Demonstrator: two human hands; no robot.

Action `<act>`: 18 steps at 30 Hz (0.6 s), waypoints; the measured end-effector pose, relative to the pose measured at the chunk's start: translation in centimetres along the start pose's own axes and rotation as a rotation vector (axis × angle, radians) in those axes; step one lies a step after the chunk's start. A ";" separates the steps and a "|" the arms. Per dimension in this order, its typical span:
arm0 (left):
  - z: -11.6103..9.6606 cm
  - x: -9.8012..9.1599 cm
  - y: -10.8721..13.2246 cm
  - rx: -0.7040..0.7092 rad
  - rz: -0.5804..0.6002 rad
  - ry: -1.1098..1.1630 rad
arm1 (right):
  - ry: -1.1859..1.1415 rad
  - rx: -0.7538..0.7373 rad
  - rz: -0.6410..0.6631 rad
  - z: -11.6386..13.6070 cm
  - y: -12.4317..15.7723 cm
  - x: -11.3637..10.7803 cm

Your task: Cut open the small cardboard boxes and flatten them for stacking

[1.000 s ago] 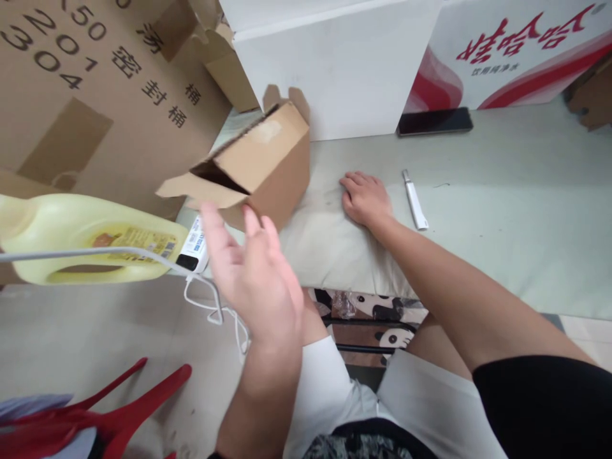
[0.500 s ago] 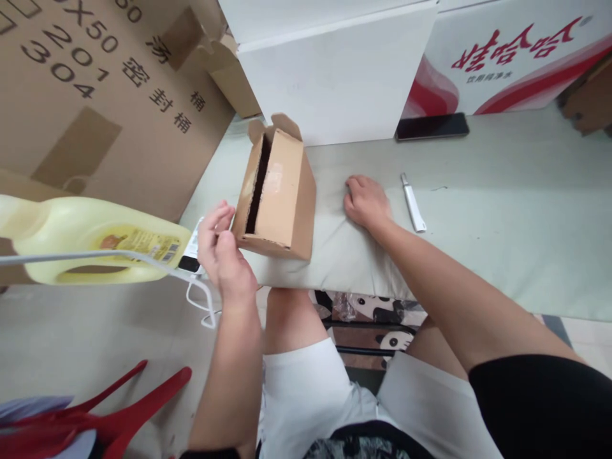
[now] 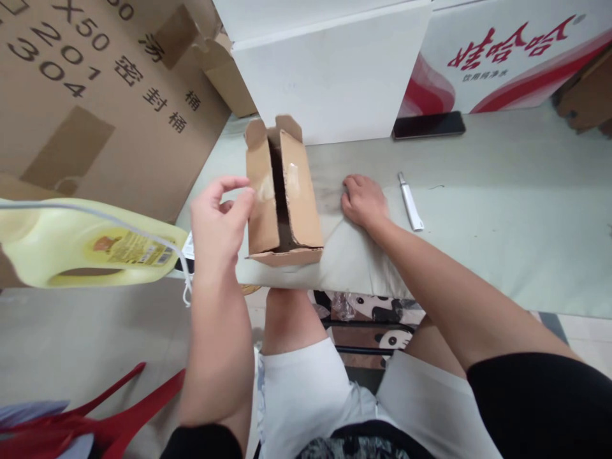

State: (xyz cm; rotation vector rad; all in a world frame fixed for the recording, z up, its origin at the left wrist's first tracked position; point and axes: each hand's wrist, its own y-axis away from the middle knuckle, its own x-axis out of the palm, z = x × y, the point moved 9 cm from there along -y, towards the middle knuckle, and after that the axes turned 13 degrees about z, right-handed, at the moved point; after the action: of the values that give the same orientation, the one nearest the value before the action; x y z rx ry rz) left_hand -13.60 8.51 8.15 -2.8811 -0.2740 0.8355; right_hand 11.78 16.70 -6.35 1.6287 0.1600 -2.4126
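A small brown cardboard box [image 3: 302, 191] stands on the pale green cloth-covered table, its two top flaps parted by a dark gap. What lies inside is too dark to make out. At the box's left flap is my left hand [image 3: 217, 220], thumb and forefinger curved and apart with nothing between them; whether the fingertips touch the cardboard I cannot tell. My right hand [image 3: 366, 201] rests on the cloth to the right of the box, fingers curled in and nothing seen in them. Just right of it lies a slim white utility knife [image 3: 410, 203] with a metal tip.
A black phone [image 3: 429, 125] lies against the white carton [image 3: 325, 76] at the back. A red-and-white printed carton [image 3: 507, 70] stands at the right. On the left are a big brown carton [image 3: 119, 121], a yellow jug [image 3: 90, 239] with a white cable across it, and red chair parts [image 3: 143, 408] below.
The box has tipped from a leftward lean to sitting flatter, its gap now facing up. My left hand has moved up along its left side. My right hand stays put.
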 end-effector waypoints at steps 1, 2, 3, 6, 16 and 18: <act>0.0 0.0 -1.0 -0.003 0.018 -0.031 | 0.000 0.000 -0.003 0.0 0.0 0.0; -0.1 0.1 -1.9 0.003 0.048 -0.054 | -0.001 0.002 -0.004 0.0 0.0 -0.1; -0.1 0.3 -2.7 0.012 0.085 -0.065 | 0.000 0.004 -0.002 0.0 0.0 -0.1; 0.1 1.6 -4.4 0.064 0.222 -0.039 | 0.002 0.013 0.009 0.0 0.0 0.0; 0.4 4.3 -9.8 0.120 0.304 0.176 | 0.018 0.021 0.016 0.0 0.0 -0.2; 0.4 5.7 -9.8 0.090 0.360 0.180 | 0.010 0.026 0.012 0.0 0.2 -0.4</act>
State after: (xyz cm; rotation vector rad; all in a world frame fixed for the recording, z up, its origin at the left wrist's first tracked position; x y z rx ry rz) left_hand -10.43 19.31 6.63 -2.9348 0.3015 0.6073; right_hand 11.96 16.58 -6.00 1.6482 0.1213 -2.4082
